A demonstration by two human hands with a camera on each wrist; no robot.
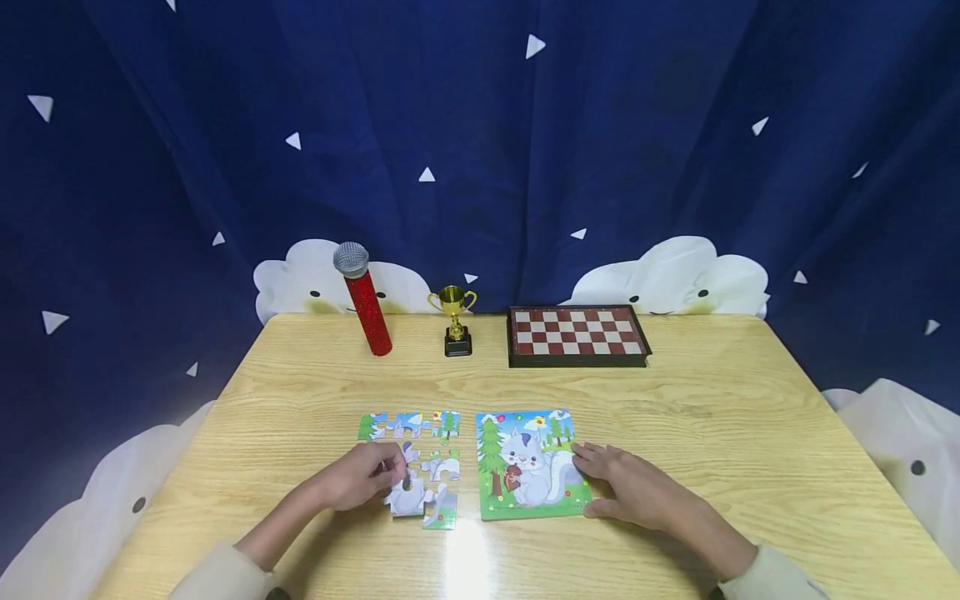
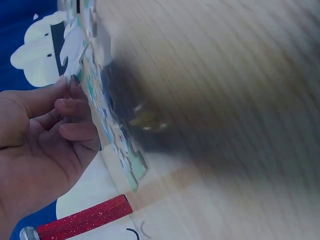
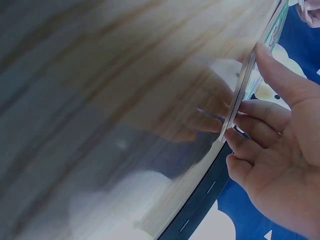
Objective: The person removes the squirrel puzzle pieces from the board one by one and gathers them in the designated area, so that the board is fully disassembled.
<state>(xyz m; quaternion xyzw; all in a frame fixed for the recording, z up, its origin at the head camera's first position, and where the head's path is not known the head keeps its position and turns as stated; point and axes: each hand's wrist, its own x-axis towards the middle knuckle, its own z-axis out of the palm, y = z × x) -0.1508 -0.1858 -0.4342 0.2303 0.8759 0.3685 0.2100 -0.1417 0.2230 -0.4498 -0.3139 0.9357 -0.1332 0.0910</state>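
Observation:
Left of centre on the table lie several loose jigsaw pieces (image 1: pixel 442 465), some grouped, with white squirrel and green landscape parts. My left hand (image 1: pixel 366 477) is over their left side, its thumb and forefinger pinching a puzzle piece (image 2: pixel 75 52) that appears raised from the others in the left wrist view. To the right lies a square squirrel picture board (image 1: pixel 528 465) with trees, flowers and a green base. My right hand (image 1: pixel 637 487) rests at that board's right edge, fingers extended and fingertips touching it. Part of the piece group is hidden behind my left hand.
Along the back of the table stand a red glitter microphone (image 1: pixel 367 308), a small gold trophy cup (image 1: pixel 453 312) on a black base, and a dark-framed checkered board (image 1: pixel 577 332). A dark blue curtain (image 1: pixel 480 125) with clouds and triangles hangs behind.

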